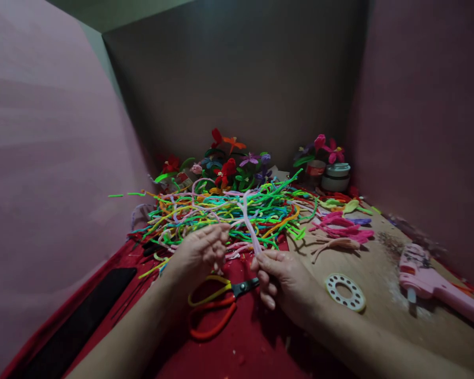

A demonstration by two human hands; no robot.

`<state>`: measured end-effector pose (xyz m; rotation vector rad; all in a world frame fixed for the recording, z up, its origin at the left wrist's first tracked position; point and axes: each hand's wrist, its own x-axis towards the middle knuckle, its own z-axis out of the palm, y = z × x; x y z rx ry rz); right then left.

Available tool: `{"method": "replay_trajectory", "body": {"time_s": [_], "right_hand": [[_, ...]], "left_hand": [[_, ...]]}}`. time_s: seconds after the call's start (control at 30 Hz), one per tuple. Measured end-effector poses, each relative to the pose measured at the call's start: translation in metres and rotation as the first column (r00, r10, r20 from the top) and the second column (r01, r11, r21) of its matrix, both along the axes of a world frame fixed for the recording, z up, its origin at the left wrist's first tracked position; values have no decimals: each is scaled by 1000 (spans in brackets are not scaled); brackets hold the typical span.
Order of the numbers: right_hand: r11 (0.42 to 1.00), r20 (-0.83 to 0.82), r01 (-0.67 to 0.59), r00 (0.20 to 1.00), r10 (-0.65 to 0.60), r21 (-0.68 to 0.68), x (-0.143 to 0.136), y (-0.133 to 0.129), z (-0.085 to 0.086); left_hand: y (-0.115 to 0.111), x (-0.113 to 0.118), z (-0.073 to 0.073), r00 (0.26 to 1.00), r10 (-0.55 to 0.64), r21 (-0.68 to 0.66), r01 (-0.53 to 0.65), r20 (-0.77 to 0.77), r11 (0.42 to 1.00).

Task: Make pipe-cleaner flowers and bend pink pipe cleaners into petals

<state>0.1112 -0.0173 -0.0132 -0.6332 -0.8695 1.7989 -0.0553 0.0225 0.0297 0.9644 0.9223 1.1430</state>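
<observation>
My right hand (pixel 278 273) pinches the lower end of a pale lilac pipe-cleaner piece (pixel 251 229), which stands up from its fingers and splits near the top. To its left is my left hand (pixel 207 247), its fingers curled and bunched at the front edge of the pipe-cleaner pile; whether they hold anything is too dim to tell. A large heap of coloured pipe cleaners (pixel 205 210) lies behind both hands. Below and between them, scissors (pixel 215 305) with one yellow and one red handle loop rest on the red cloth (pixel 245 347).
Pipe-cleaner flowers (pixel 223 171) stand at the back. A lidded jar (pixel 335 177) is at the back right. Pink pieces (pixel 342 226), a white ring with holes (pixel 345 292) and a pink glue gun (pixel 430 284) lie on the right. A black strip (pixel 82 316) lies left.
</observation>
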Motion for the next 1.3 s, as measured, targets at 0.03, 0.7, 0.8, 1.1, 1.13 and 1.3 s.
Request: {"method": "replay_trajectory", "body": {"time_s": [0.03,0.7,0.8,1.1,1.13,1.3], "right_hand": [[1000,30,1,1000,-2,14,0,0,0],[948,-165,-310,941,295,-72,-4,-4,-3],[958,-135,-278,954,268,-67,-6,-4,-3],[989,154,-147,978,144,6,-7,-4,-2],[994,204,-106,974,100,19,-8,-5,-1],[980,177,198,964,-198,17,-7,-2,-1]], "left_hand": [[-6,5,-3,989,-130,-42,127,-77,991],[-22,16,-13,971,-193,-62,186,-138,981],[-21,14,-16,965,-190,-67,180,-183,981],[-18,15,-18,968,-179,-3,181,-178,983],[-18,16,-18,968,-171,16,177,-186,984],[-19,20,-18,985,-32,39,39,-167,998]]}}
